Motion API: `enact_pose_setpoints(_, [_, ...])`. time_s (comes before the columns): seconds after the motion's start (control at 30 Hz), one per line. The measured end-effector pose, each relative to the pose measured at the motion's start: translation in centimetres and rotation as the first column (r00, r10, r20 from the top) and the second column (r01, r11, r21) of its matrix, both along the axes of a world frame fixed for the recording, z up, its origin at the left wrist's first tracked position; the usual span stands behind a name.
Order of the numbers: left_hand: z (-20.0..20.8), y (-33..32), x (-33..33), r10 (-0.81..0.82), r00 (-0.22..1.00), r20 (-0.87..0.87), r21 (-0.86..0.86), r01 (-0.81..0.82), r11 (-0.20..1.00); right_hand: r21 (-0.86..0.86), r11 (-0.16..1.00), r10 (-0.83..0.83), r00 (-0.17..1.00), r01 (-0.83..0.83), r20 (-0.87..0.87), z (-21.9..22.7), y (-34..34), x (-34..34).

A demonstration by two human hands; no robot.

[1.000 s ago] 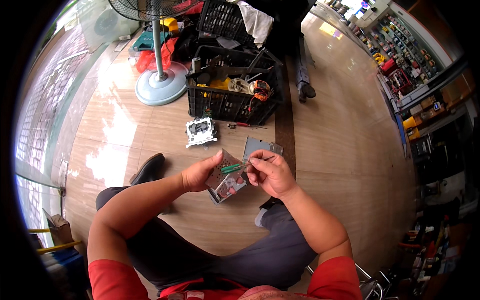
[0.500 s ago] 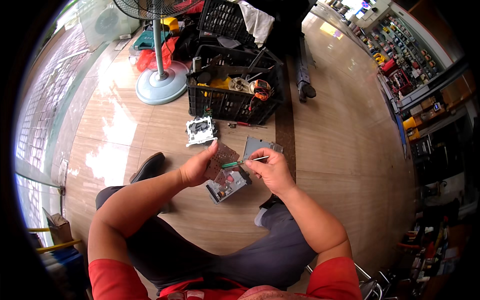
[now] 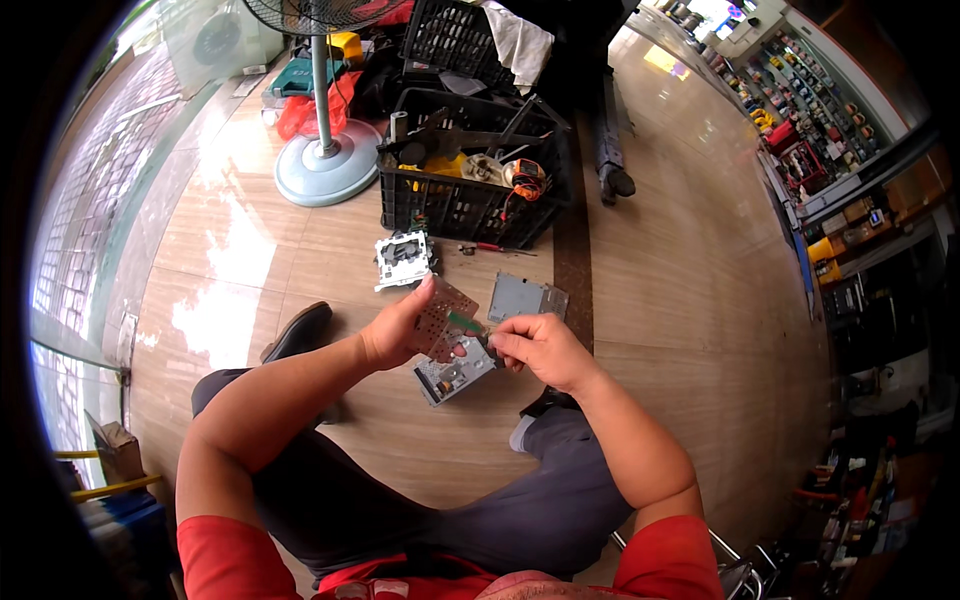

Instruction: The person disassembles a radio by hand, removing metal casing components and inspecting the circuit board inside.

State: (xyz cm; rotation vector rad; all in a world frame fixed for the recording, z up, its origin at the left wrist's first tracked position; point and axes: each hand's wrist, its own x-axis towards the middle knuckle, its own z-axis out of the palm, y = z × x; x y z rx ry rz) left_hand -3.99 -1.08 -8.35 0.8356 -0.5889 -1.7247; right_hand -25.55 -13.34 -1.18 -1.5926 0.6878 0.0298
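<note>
My left hand (image 3: 400, 325) grips a thin perforated metal plate (image 3: 440, 308) by its left side, thumb on top. Pinched in the fingertips of my right hand (image 3: 543, 348) is a narrow green strip (image 3: 463, 322) that looks like a small circuit board; it lies over the plate's right part. Whether the strip touches the plate I cannot tell. Below both hands an open grey metal housing (image 3: 450, 380) rests on the floor, partly covered by the plate and fingers. A flat grey metal cover (image 3: 517, 296) lies just beyond my right hand.
A white-framed mechanism (image 3: 403, 262) and a red-handled screwdriver (image 3: 487, 247) lie ahead on the floor. Behind them stands a black crate (image 3: 470, 220) of tools, with a fan base (image 3: 325, 175) to its left. A shoe (image 3: 300, 332) is at left.
My right hand has moved slightly down and turned the green strip, so its flat face now shows. The left hand keeps hold of the plate, which has barely moved.
</note>
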Motion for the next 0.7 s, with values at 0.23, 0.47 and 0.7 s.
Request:
enact_pose_setpoints(0.23, [-0.4, 0.1, -0.2, 0.046, 0.999, -0.005, 0.025, -0.046, 0.999, 0.050, 0.998, -0.024, 1.000, 0.025, -0.010, -0.1, -0.2, -0.1])
enact_pose_setpoints(0.47, [-0.4, 0.0, -0.1, 0.010, 1.000, -0.010, -0.005, -0.010, 1.000, 0.159, 0.987, -0.040, 0.999, 0.036, 0.023, 0.1, 0.1, 0.0])
enact_pose_setpoints(0.7, [-0.4, 0.1, -0.2, -0.005, 1.000, 0.012, 0.003, 0.005, 1.000, -0.284, 0.958, -0.065, 0.997, 0.047, -0.052, -1.0, -0.2, -0.2])
